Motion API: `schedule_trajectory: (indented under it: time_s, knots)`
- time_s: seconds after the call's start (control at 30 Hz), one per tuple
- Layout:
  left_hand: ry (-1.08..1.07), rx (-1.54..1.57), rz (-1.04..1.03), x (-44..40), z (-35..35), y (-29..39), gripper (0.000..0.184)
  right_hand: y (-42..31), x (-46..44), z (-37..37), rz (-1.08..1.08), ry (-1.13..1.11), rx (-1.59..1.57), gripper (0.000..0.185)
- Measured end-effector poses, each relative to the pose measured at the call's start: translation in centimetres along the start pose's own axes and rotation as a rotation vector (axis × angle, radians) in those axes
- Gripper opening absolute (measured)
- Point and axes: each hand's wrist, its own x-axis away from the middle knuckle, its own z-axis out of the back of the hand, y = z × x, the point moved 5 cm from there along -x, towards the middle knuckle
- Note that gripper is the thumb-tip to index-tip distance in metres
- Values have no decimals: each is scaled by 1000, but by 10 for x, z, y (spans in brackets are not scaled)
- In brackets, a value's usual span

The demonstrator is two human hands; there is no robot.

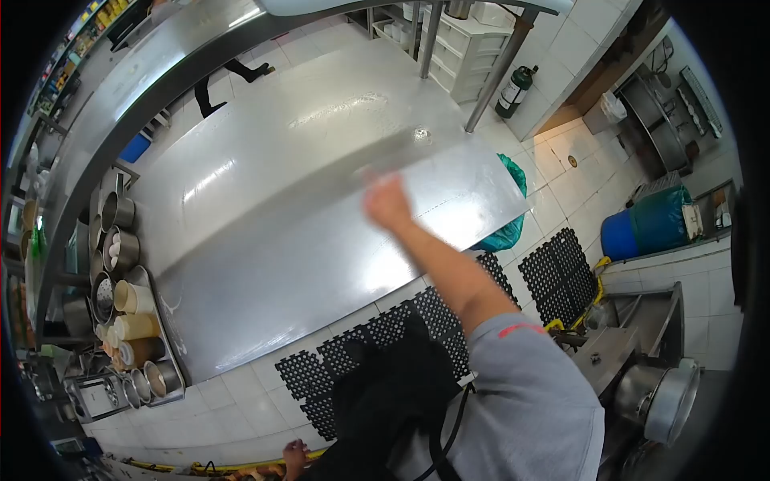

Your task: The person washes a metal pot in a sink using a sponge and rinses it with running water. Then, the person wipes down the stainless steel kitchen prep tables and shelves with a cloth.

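My right hand (387, 200) reaches out over the steel table (265, 272), near its middle right. Motion smears its fingers, so I cannot make out whether it holds anything or touches the metal. Low in the view, my left hand (295, 458) hangs beside my dark apron (393, 393), away from the table. Its fingers look curled, and nothing shows in them. Wet streaks and a small puddle (422, 136) lie on the tabletop.
At the table's left end are a tray (178, 385) with containers (138, 326) and several metal pots (120, 250). A green bag (513, 228) hangs at the right end. Black mats (553, 272) cover part of the floor. Another person's legs (233, 76) show beyond the table.
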Motion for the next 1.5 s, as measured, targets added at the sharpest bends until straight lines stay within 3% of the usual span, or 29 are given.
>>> schedule_trajectory:
  time_s: [0.07,0.13,0.2,0.3,0.33,0.37,0.4,0.47,0.5,0.53,0.6,0.63,0.7,0.77,0.83,0.87,0.9,0.93,1.0,1.07,1.17,1.2,1.23,1.27,1.3,1.37,1.43,1.5]
  knots:
    - [111,298,-49,-24,11,23,27,-114,47,-38,276,43,-169,53]
    - [117,308,-94,-36,22,45,28,-194,100,-8,554,-217,-389,50]
    - [147,343,-150,-37,29,64,30,-200,132,21,665,-191,-487,45]
    - [213,507,-63,-18,19,60,31,-111,87,12,596,-282,-423,45]
    - [198,534,-30,-7,11,54,28,-55,61,-16,462,-286,-231,51]
    - [200,517,-5,1,2,47,28,-6,21,9,368,-155,-163,53]
    - [195,443,10,10,-9,43,28,54,-24,14,137,-218,-86,53]
    - [169,218,21,35,-38,37,28,148,-79,39,75,213,216,53]
    - [145,95,15,50,-54,38,28,196,-108,36,11,171,429,56]
    - [119,0,10,65,-71,41,28,221,-134,56,-209,11,331,55]
    - [86,-92,3,90,-99,51,28,253,-168,47,-273,441,394,41]
    - [78,-110,-5,100,-110,57,28,251,-182,36,-265,433,377,41]
    - [70,-147,-50,117,-124,69,28,221,-207,5,-90,400,257,40]
    - [76,-251,-171,126,-126,87,28,120,-198,-10,339,426,78,33]
    - [96,-358,-300,129,-128,107,28,21,-139,-18,507,123,-133,39]
    - [93,-355,-301,123,-133,114,28,-7,-97,-32,420,-153,-530,40]
    - [129,135,-177,104,-129,109,26,-46,-52,-29,495,-215,-454,44]
    - [162,628,-43,93,-130,97,25,-72,-12,-31,614,-507,-477,47]
    - [231,644,-65,101,-137,111,26,-73,56,20,987,-319,-524,53]
    - [347,617,4,124,-147,124,26,-35,61,20,921,-506,-487,55]
    - [297,457,132,148,-178,98,25,76,12,48,497,-268,-299,53]
    - [280,460,58,152,-191,84,27,129,1,51,217,-280,-245,55]
    - [296,483,63,160,-197,74,27,168,-2,76,191,-43,-107,55]
    - [244,401,159,171,-206,75,29,209,3,91,67,24,-11,55]
    - [190,318,251,179,-213,70,31,220,8,127,-30,-2,14,56]
    - [166,375,240,176,-228,41,31,247,49,139,-120,100,177,56]
    - [132,416,217,155,-241,-2,32,225,94,139,-139,128,221,56]
    - [264,-191,-591,130,-242,-23,30,187,136,131,-98,158,197,56]
